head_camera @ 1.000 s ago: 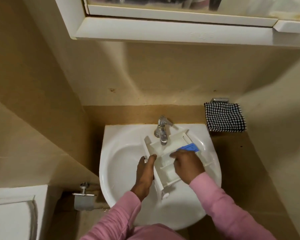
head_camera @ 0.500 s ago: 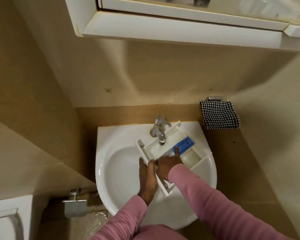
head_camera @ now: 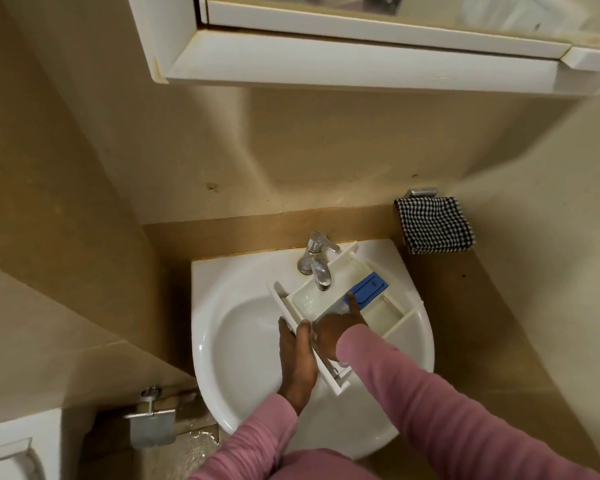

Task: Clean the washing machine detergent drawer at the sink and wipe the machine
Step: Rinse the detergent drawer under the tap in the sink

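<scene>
A white detergent drawer (head_camera: 390, 315) with a blue insert (head_camera: 369, 291) lies tilted across the white sink (head_camera: 243, 327), its far end under the chrome tap (head_camera: 317, 263). My left hand (head_camera: 297, 358) grips the drawer's front panel at its left edge, thumb over the rim. My right hand (head_camera: 335, 329) reaches into the drawer's near compartment, one straight finger pointing up beside the blue insert. Water glistens in the compartment under the spout.
A black-and-white checked cloth (head_camera: 433, 225) hangs on a holder on the wall to the right. A white mirror cabinet (head_camera: 326, 67) overhangs the sink. A metal paper holder (head_camera: 153, 420) and a white toilet cistern (head_camera: 11, 452) sit at the lower left.
My right hand slid from over the blue insert back to the near compartment, uncovering the insert. The drawer shifted slightly further under the tap. My view moved closer and to the left.
</scene>
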